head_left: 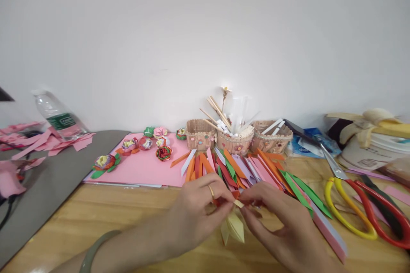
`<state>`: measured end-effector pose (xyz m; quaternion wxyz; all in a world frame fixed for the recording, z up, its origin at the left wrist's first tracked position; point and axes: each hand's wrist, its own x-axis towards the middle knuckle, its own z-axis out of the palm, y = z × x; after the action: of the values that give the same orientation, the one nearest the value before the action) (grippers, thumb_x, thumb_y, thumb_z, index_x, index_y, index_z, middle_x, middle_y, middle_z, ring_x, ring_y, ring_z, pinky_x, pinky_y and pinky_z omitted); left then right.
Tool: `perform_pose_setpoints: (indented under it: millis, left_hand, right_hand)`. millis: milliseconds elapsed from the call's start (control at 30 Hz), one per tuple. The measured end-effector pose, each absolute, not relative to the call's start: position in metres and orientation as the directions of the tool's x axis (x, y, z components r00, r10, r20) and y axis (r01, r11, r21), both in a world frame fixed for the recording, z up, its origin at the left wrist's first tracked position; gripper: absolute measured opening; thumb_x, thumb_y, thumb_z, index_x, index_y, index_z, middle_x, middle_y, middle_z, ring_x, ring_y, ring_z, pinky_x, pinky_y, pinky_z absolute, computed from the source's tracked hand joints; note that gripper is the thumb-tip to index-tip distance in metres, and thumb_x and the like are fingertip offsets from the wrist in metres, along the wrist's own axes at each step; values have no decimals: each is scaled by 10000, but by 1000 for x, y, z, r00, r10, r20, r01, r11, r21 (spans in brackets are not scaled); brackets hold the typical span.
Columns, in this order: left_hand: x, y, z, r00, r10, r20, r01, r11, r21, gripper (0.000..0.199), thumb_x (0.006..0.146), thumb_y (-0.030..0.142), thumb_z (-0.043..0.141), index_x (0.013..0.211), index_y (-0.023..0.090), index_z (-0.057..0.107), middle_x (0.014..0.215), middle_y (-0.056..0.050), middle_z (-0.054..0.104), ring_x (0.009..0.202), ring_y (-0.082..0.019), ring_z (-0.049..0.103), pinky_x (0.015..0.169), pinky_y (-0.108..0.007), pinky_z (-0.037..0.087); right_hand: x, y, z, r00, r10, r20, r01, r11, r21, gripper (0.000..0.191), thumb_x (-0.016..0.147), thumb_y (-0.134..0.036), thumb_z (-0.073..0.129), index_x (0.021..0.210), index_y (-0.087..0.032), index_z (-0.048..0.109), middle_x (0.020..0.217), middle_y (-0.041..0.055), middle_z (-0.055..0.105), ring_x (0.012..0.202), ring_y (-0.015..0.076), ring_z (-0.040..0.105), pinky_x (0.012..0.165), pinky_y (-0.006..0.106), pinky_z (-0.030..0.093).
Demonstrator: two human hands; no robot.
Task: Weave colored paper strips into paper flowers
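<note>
My left hand (pixel 205 211), with a ring on one finger, pinches the left end of a small pale yellow paper strip (pixel 238 203). At the strip's other end, the thumb and fingers of my right hand (pixel 275 217) are closed on it. Just beneath the fingertips is a folded pale yellow paper piece (pixel 234 227) with pointed tips; whether it joins the strip I cannot tell. Behind both hands lies a spread of coloured paper strips (pixel 262 170) in orange, pink, green, red and lilac.
Several paper flowers (pixel 164 153) sit on a pink sheet (pixel 141 172) at left. Small woven baskets (pixel 200 134) hold sticks and white pieces. Scissors (pixel 339 172) with yellow and red handles lie right, near a white tub (pixel 365 153). A bottle (pixel 59 115) leans among pink scraps.
</note>
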<state>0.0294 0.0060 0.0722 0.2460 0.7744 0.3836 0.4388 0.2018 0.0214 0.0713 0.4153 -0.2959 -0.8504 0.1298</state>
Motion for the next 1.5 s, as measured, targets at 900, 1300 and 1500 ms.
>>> perform_pose_setpoints:
  millis: [900,1300,1500]
  left_hand:
    - [25,8,67,485,608,629,433,-791,432,116,780,58,480,772,149,551,765,-72,588,743,-134,528,674,-248,448]
    - [30,14,81,293,956,34,166,-86,982,158,720,241,617,835,140,655,807,-36,602,710,-123,531,630,-227,418]
    - [28,17,85,256,966,24,130,-59,990,99,701,236,631,696,139,650,708,-10,596,679,-117,522,638,-223,397]
  right_hand:
    - [208,22,66,-609,415,676,440,886,-147,172,793,-90,478,672,-178,564,577,29,596,573,152,547,509,256,410]
    - [206,22,69,-576,497,649,487,846,-216,128,794,-122,494,725,-173,590,595,29,602,554,143,550,488,246,416]
    - [211,25,66,-577,341,742,462,886,-48,156,802,-98,503,890,-194,590,754,35,694,669,137,643,586,234,497]
